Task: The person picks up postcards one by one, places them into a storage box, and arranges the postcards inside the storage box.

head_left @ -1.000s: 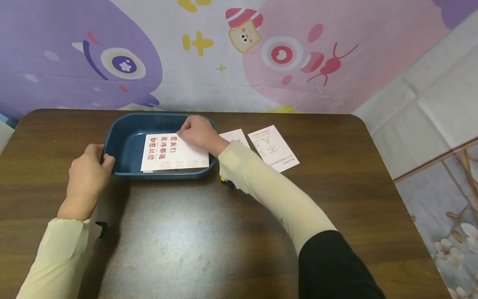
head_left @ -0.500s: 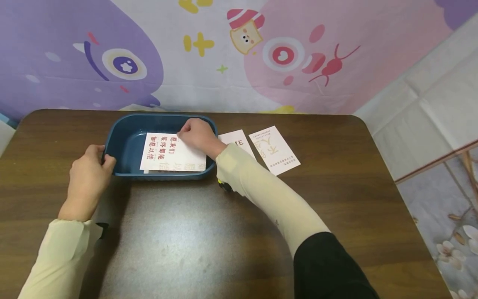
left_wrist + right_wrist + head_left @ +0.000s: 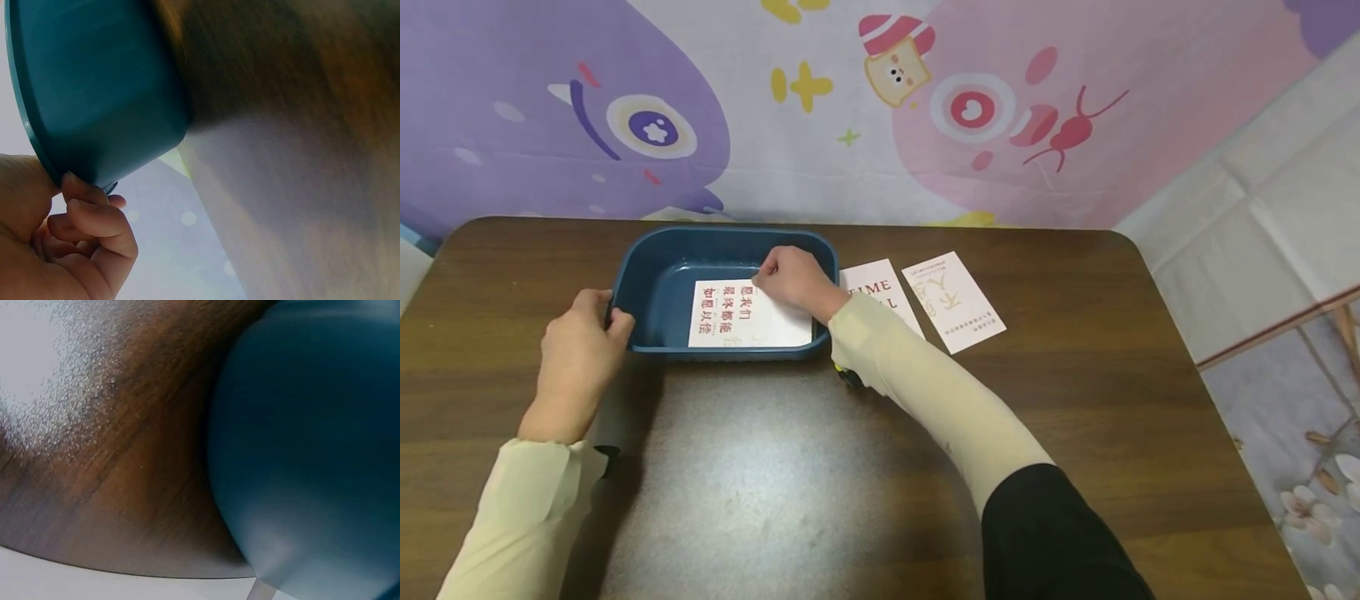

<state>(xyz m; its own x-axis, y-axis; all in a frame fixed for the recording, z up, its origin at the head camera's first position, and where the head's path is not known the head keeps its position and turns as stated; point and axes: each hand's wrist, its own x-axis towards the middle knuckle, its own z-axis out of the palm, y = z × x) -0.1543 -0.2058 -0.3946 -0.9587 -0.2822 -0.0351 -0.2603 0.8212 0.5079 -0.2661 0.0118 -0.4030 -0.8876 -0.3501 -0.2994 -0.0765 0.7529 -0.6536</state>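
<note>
My left hand [image 3: 580, 358] grips the left rim of a dark blue rectangular plastic basin [image 3: 658, 312]. In the left wrist view, the curled fingers of that hand [image 3: 94, 240] are at the rim of the basin [image 3: 100, 87]. With its fingers bent, my right hand [image 3: 797, 283] reaches over the basin's right side and pinches the upper edge of a white card [image 3: 730, 317] printed with red Chinese characters. The card is inside the basin, its lower edge just behind the near wall. The right wrist view shows the basin's outer wall [image 3: 306, 444]; the hand is out of that picture.
Two more white cards lie to the right of the basin: one with red English lettering [image 3: 872, 287], partly behind my right wrist, and one with gold characters [image 3: 958, 304]. Behind the brown wooden table [image 3: 1037, 400] hangs a cartoon-printed cloth [image 3: 820, 167].
My right hand has lowered the card into the basin and towards the near wall, which now covers its lower edge. My left hand has stayed at the rim.
</note>
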